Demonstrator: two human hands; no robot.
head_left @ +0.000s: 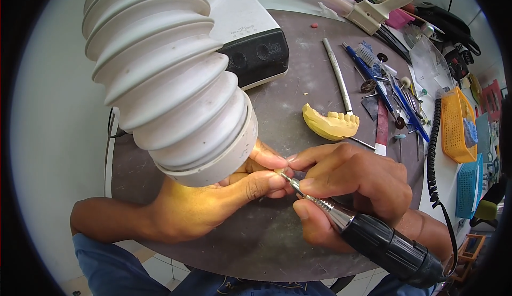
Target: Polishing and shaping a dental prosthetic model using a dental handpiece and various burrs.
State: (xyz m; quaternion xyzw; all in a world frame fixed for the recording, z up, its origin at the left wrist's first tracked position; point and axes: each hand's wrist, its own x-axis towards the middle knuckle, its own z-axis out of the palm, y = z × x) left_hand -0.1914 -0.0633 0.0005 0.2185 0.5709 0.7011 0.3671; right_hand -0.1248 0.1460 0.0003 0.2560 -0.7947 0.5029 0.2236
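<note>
My left hand [197,208] is closed in a pinch, thumb and fingers around a tiny pale, tooth-coloured piece [280,171] mostly hidden by the fingertips. A black and silver rotary handpiece [394,248] lies in my right hand [357,181], gripped near its metal nose. Its thin bur meets the small piece between my hands, and the fingertips of both hands touch there. Just beyond my right hand, a yellow plaster dental model [330,126] with a row of teeth rests on the round brown tabletop [256,258].
A wide white ribbed suction hose [176,82] hangs over my left hand, partly covering it. Behind it stands a white and black machine [256,56]. To the right lie a metal rod [337,74], several small tools, a dispensing gun [368,16], a coiled cord [434,152] and an orange basket [451,128].
</note>
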